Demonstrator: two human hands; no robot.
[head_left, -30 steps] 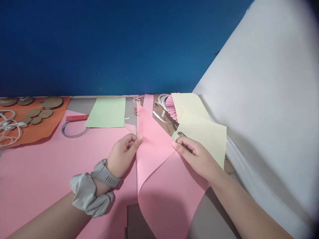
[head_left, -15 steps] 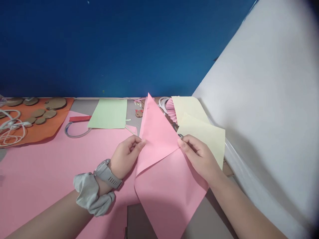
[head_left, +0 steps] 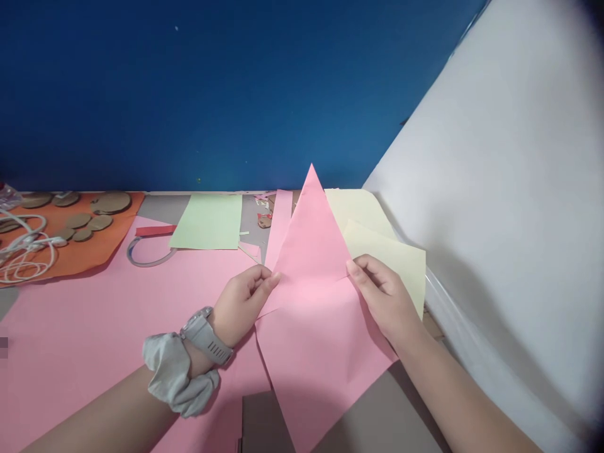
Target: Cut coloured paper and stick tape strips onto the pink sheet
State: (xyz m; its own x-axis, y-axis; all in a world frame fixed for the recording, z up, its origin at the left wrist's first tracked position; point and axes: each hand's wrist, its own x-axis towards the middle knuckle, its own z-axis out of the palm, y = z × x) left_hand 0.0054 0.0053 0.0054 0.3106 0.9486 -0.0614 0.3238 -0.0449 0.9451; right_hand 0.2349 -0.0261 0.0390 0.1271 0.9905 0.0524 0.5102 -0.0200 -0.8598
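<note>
A pink sheet of paper point(head_left: 314, 352) is held up in front of me, with a folded, pointed flap at its top. My left hand point(head_left: 243, 299) pinches the left edge of the flap between thumb and fingers. Opposite it, my right hand point(head_left: 382, 292) grips the right edge the same way. The sheet's lower part hangs down over the grey table to a corner near the bottom of the view. On my left wrist are a grey watch point(head_left: 206, 335) and a pale scrunchie point(head_left: 179, 374).
Larger pink paper point(head_left: 117, 333) covers the table at left. Behind lie a green sheet point(head_left: 207, 220), a grey headband-like ring point(head_left: 151, 257), and orange paper point(head_left: 94, 251) with cardboard cutouts and white earphones point(head_left: 28, 245). Pale yellow sheets point(head_left: 391, 264) lie at right, near a white wall point(head_left: 519, 157).
The folded flap has swung right and its tip now points straight up, facing me more squarely. A pink strip behind it has come into view. Both hands keep their hold, shifted slightly right.
</note>
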